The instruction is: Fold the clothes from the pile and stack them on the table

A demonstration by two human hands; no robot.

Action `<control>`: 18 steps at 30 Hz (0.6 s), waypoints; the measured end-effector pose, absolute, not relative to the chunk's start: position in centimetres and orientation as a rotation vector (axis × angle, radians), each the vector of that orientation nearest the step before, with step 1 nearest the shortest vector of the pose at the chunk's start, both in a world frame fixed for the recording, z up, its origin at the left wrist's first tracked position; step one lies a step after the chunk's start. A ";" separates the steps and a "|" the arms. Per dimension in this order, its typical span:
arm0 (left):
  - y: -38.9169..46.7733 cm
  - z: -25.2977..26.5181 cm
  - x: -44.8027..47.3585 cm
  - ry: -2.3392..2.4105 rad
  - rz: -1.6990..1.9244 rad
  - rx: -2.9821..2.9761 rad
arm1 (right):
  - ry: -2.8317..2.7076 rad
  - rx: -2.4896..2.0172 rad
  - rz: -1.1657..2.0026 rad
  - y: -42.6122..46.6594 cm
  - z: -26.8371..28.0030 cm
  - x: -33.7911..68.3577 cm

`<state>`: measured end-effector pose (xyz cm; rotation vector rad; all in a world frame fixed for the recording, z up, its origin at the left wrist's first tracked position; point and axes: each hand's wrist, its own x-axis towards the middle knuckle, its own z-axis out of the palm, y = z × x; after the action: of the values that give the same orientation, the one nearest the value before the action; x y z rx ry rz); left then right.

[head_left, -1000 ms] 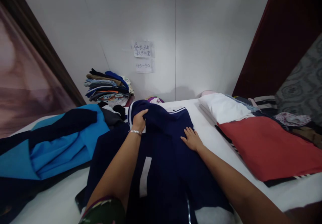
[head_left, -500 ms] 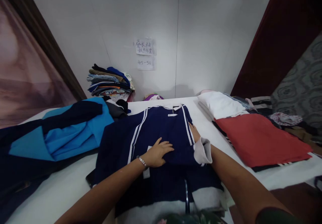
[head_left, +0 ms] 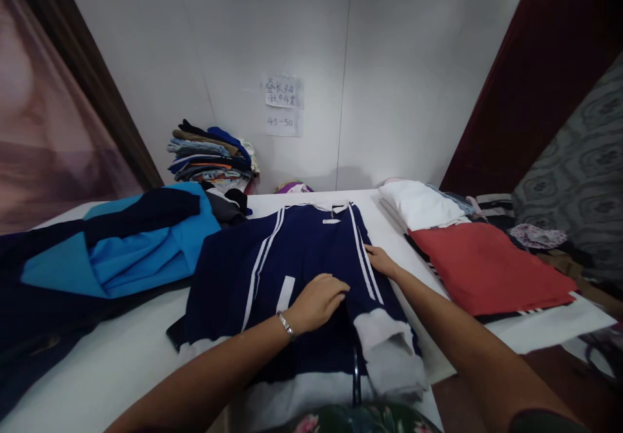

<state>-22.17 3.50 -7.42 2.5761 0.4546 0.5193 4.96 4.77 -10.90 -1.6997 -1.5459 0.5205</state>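
A navy blue jacket [head_left: 311,245] with white stripes along its sleeves and light grey cuffs and hem lies front up before me, its collar toward the wall. My left hand [head_left: 318,303], a bracelet on its wrist, is on the middle of the jacket front, fingers bent together at the cloth near the inner edge of the right-hand sleeve. At that sleeve's outer edge rests my right hand [head_left: 383,261], fingers stretched onto the fabric, some partly hidden. The sleeve's grey cuff [head_left: 384,329] points toward me, over the grey hem.
Blue and black garments [head_left: 146,251] are heaped on the left. On the right, a red garment [head_left: 491,267] and a white one [head_left: 421,202] top folded piles. A clothes stack [head_left: 211,157] stands by the wall, left of paper notes [head_left: 283,105]. A dark object [head_left: 175,335] peeks out beside the jacket.
The right-hand sleeve, earlier bunched with its cuff at my right wrist, now lies straighter toward me. My left hand has shifted slightly right and its fingers have curled; my right hand is off the cuff.
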 end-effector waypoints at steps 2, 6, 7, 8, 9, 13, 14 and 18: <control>3.2 -8.1 -22.5 0.334 0.341 2.634 | -1.491 -1.737 0.596 4.0 -11.2 5.4; 1.8 -8.4 -22.7 0.244 0.224 2.694 | -1.399 -1.778 0.663 1.7 -12.1 5.4; 1.5 -8.2 -22.6 0.211 0.233 2.708 | -1.400 -1.795 0.666 1.0 -12.3 5.2; 1.2 -7.9 -22.4 0.159 0.238 2.724 | -1.418 -1.814 0.655 0.3 -12.3 4.8; 1.0 -7.7 -22.2 0.098 0.243 2.738 | -1.451 -1.833 0.634 -0.4 -12.3 4.5; 0.5 -7.3 -21.4 0.099 0.313 2.694 | -1.603 -1.860 0.591 -2.5 -11.9 3.3; 0.5 -7.3 -21.3 0.178 0.361 2.651 | -1.600 -1.853 0.606 -2.8 -11.8 3.2; -0.5 -8.0 -21.4 0.349 0.383 2.570 | -1.415 -1.840 0.597 -3.4 -12.0 4.2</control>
<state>-21.40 -0.52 -8.01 2.5702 0.3486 0.3833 4.20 -3.40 -12.01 -1.8401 -1.4153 0.5966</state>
